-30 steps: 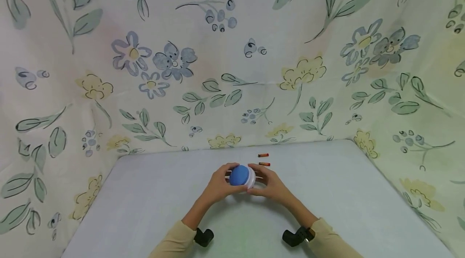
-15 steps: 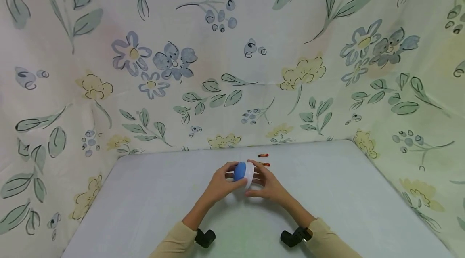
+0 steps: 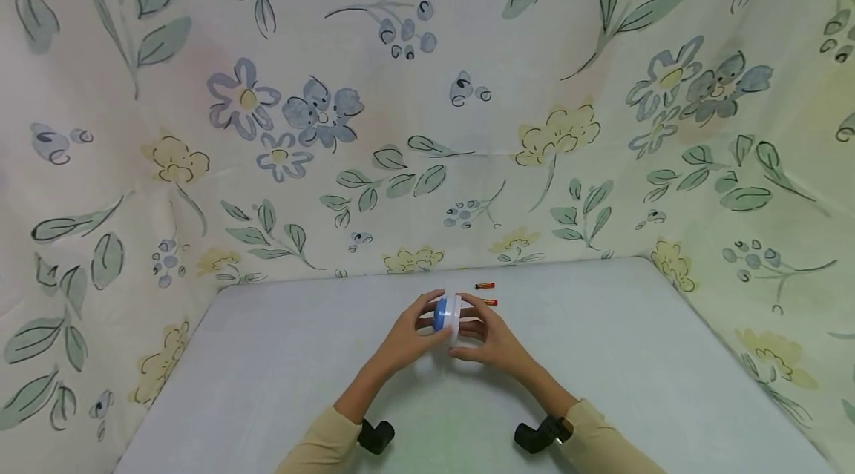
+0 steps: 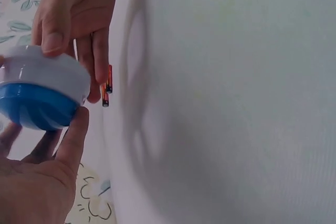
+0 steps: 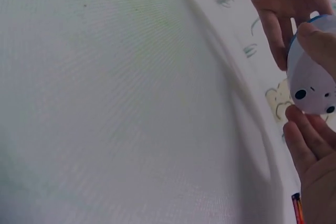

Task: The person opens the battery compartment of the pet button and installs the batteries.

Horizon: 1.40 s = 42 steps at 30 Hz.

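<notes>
Both hands hold a round blue-and-white object over the table, its exact kind unclear. In the head view its blue side (image 3: 439,314) faces left and its white side faces right. The left hand (image 3: 409,331) grips the blue side with curved fingers; the left wrist view shows the blue dome (image 4: 39,106) above those fingers. The right hand (image 3: 493,333) holds the white part between thumb and fingers. Black dots like a small face mark the white surface (image 5: 310,74) in the right wrist view. Fingers hide part of the object.
Behind the right hand, two red-and-black batteries (image 3: 485,285) lie on the white table (image 3: 300,340). A floral cloth (image 3: 427,103) hangs behind and beside the table. Each wrist bears a black camera mount (image 3: 375,437).
The object has turned between the hands: its blue face, broad to the viewer before, now shows narrow and edge-on at the left. The right fingers have shifted slightly left.
</notes>
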Tool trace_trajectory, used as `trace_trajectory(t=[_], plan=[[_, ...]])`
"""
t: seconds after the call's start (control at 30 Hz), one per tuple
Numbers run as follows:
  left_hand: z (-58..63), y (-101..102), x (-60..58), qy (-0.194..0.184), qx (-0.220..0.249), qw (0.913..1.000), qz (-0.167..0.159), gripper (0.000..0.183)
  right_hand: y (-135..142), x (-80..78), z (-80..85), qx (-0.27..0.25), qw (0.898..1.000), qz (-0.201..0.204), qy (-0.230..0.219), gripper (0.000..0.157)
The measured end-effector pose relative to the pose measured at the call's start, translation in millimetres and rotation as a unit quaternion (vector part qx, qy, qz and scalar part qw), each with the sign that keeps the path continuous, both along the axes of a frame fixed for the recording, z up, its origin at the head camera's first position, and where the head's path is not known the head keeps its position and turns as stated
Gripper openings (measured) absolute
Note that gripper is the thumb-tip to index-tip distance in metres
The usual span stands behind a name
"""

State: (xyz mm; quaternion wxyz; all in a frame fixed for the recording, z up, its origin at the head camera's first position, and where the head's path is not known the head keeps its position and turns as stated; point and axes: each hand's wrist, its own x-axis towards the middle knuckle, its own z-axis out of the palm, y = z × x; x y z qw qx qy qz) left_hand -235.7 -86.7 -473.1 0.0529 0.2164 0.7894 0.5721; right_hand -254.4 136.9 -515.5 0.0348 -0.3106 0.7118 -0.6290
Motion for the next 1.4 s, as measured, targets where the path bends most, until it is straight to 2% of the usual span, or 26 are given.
trace_trajectory(t=[0.1,0.23,0.43,0.73,0.83,1.1,1.4], plan=[[2.3,-1.3,1.0,0.017,0.003,0.9994,-0.03,0.073,1.4,0.0,-1.4,0.006,1.0,-0.006,0.004,0.095],[6.2,-1.2,5.0,0.021,0.004,0.9988,-0.045,0.076,2.5,1.4,-0.1,0.016,1.0,-0.009,0.012,0.091],[10.8,0.3,7.1,0.022,0.006,0.9988,-0.044,0.075,3.1,2.5,2.9,0.025,1.0,-0.013,0.003,0.093],[-0.4,-1.8,1.3,0.035,-0.016,0.9987,-0.034,0.071,0.8,3.3,5.8,0.057,0.998,-0.022,0.003,0.1],[-1.2,-2.5,0.2,0.032,-0.011,0.9988,-0.036,0.07,0.6,2.6,5.1,0.067,0.997,-0.031,0.008,0.099],[-1.0,-6.0,-0.9,0.06,-0.014,0.9978,-0.027,0.071,5.7,1.1,1.9,0.088,0.994,-0.048,0.033,0.093],[-8.2,-8.5,-2.3,0.036,-0.017,0.999,-0.021,0.085,9.4,-0.6,3.0,0.116,0.99,-0.064,0.05,0.086]])
